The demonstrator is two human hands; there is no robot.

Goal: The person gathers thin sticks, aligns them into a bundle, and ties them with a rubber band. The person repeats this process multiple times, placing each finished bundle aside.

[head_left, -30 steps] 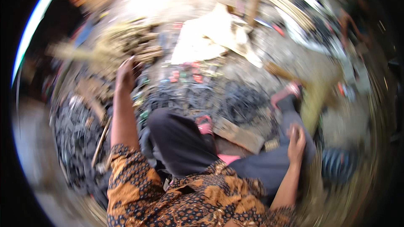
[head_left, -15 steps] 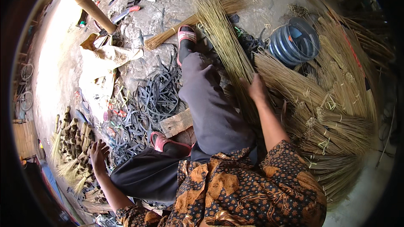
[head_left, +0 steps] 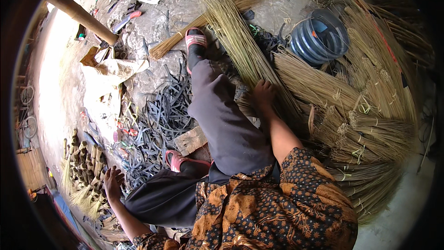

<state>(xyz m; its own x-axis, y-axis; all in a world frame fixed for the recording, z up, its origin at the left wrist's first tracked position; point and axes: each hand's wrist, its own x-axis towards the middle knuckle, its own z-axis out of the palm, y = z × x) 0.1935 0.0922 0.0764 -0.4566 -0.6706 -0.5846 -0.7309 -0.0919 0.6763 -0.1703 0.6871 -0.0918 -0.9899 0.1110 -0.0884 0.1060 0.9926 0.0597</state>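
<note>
My right hand (head_left: 263, 93) is at the left edge of a long bundle of dry grass stalks (head_left: 238, 37), beside my right knee. Its fingers look curled, and the palm side is hidden, so what they hold does not show. The bundle slants from the far side of my foot toward me. Out to the left, my left hand (head_left: 112, 180) is open and holds nothing, with its fingers apart. Beside it lies a heap of short tied brush bundles (head_left: 85, 166) with dark bound ends and pale bristles.
A tangle of black strips (head_left: 169, 104) lies left of my leg, near a wooden block (head_left: 190, 140). Tied grass bundles (head_left: 370, 129) pile up on the right beside a ribbed blue-grey tub (head_left: 319, 37). A red-handled knife (head_left: 127, 20) lies far left, by a wooden pole (head_left: 83, 16).
My right hand has moved left and slightly toward me, from on the stalks to the bundle's left edge. The left hand stays beside the brush heap. The whole view has shifted a little.
</note>
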